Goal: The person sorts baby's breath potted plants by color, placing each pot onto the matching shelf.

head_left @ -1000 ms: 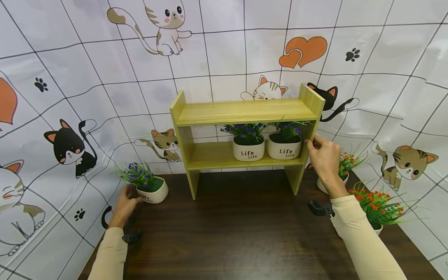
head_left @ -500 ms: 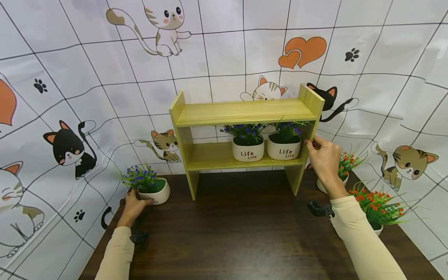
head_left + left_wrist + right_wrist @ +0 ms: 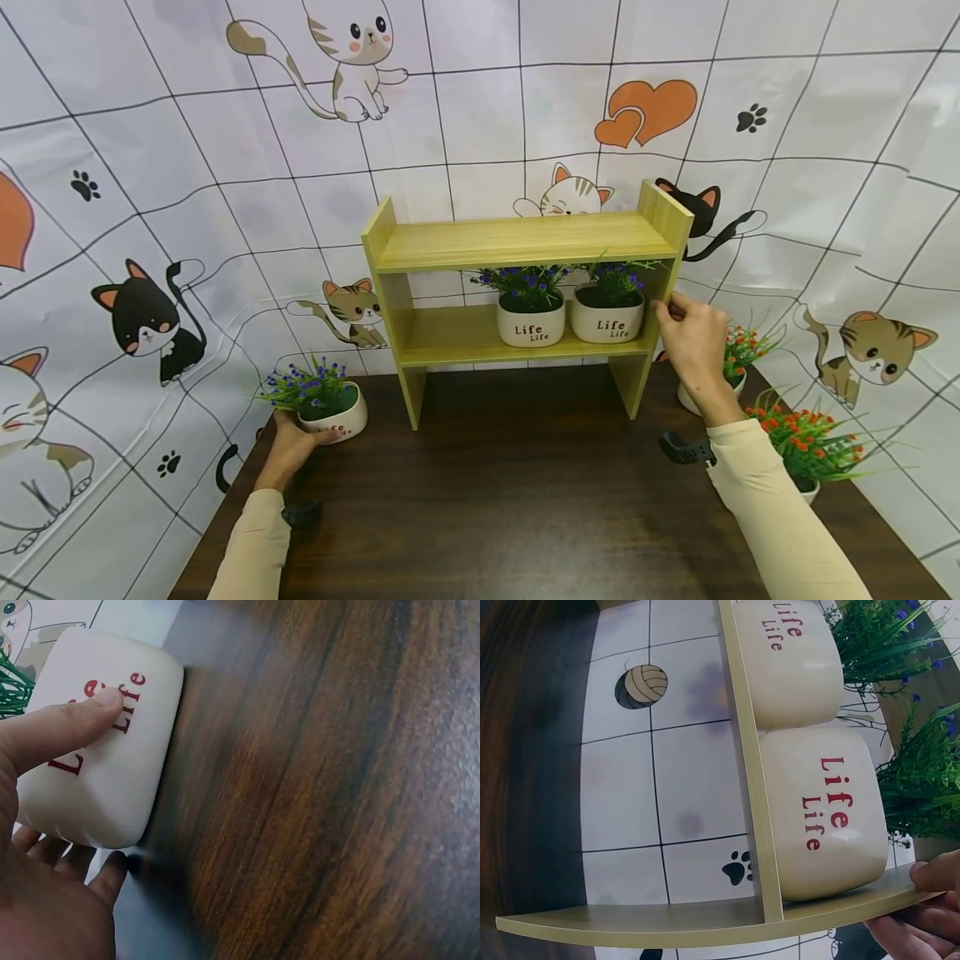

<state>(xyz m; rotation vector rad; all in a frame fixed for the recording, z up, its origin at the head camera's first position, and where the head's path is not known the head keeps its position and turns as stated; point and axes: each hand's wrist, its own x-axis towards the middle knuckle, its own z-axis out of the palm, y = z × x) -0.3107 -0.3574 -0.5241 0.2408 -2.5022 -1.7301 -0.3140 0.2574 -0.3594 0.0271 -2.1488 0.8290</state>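
In the left hand [image 3: 291, 443], clasped round it, the purple-flowered "Life" pot [image 3: 348, 416] had shifted toward the right hand [image 3: 693, 342], which still pinched the two-tier wooden shelf [image 3: 517, 239].

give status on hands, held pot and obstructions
Left hand gripping white rounded purple-flowered pot. Right hand pinching yellow wooden shelf. Two similar pots occupy its right side.

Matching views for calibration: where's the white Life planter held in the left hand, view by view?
Head: white Life planter at lower left, left of the wooden shelf unit.
Left wrist: upper left, appearing sideways.
Right wrist: not in it.
Shared landmark: left hand, thumb across its front, in head and left wrist views.
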